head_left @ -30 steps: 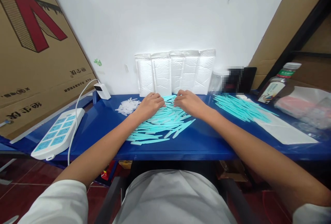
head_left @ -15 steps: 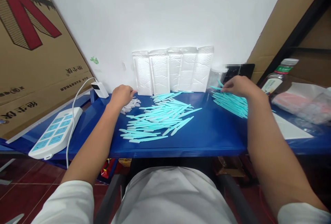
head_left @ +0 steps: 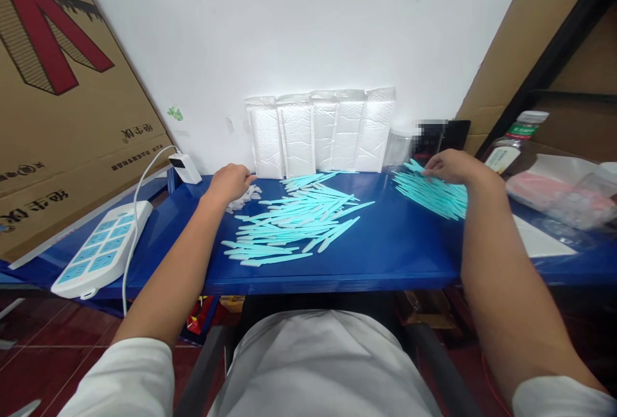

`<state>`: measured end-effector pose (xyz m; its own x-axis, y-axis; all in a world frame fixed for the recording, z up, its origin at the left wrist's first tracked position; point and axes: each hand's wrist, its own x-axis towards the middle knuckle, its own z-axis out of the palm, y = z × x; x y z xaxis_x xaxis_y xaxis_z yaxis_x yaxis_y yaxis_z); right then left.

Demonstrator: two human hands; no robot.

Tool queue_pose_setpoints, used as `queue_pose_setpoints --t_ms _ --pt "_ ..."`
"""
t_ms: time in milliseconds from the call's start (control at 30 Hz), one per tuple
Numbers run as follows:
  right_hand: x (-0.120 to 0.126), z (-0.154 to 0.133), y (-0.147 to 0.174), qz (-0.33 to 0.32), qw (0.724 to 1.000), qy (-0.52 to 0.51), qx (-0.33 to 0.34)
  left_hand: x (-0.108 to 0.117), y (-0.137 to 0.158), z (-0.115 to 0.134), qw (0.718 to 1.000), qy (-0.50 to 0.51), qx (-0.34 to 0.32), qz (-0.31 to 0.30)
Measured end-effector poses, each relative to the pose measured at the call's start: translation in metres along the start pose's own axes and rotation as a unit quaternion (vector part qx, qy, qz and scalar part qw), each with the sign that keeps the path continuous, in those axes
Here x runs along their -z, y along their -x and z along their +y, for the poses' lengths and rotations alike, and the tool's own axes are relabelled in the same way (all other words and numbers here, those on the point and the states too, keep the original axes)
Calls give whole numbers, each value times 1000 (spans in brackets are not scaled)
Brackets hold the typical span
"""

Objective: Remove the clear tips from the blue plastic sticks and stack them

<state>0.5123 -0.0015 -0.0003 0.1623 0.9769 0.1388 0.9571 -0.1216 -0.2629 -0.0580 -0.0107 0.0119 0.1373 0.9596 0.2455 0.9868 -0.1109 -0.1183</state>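
Observation:
My left hand (head_left: 232,182) is over a small heap of whitish caps (head_left: 245,198) at the back left of the blue table. Its thumb and forefinger are pinched together; whatever lies between them is too small to make out. My right hand (head_left: 446,166) reaches to a bundle of turquoise eyebrow razors (head_left: 429,195) at the back right. Its fingertips are closed on a razor (head_left: 414,166) at the top of that bundle. Between my hands a loose, wide pile of turquoise razors with pale ends (head_left: 299,218) covers the middle of the table.
Several white padded envelopes (head_left: 328,134) lean against the wall behind the pile. A clear plastic cup (head_left: 399,147), a bottle (head_left: 513,141) and a plastic-wrapped pink pack (head_left: 554,192) stand at the right. On the left are a power strip (head_left: 103,247) and a white charger (head_left: 186,168).
My right hand has come down and slightly right, bringing the razor in its fingers down onto the bundle. My left hand has dipped a little, still pinched over the caps.

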Motion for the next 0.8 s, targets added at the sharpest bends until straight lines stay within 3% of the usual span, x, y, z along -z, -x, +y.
queue_pose_setpoints --t_ms 100,267,467,633,733,800 --pt "2 4 0 -43 998 35 -23 0 0 -1 1000 2 10 -9" --pt "1 7 -2 -58 995 54 -65 -1 -1 -6 999 -1 26 -22" --pt "3 -3 3 -17 997 50 -59 -5 -6 -15 999 -9 41 -35" --pt "6 -46 20 54 996 -14 64 -8 -7 -18 997 -14 54 -51" --pt "-1 -81 32 -16 975 -96 199 -9 -7 -19 997 -14 49 -55" --pt "-9 -103 40 -108 938 -148 293 -9 -6 -19 998 -11 42 -42"
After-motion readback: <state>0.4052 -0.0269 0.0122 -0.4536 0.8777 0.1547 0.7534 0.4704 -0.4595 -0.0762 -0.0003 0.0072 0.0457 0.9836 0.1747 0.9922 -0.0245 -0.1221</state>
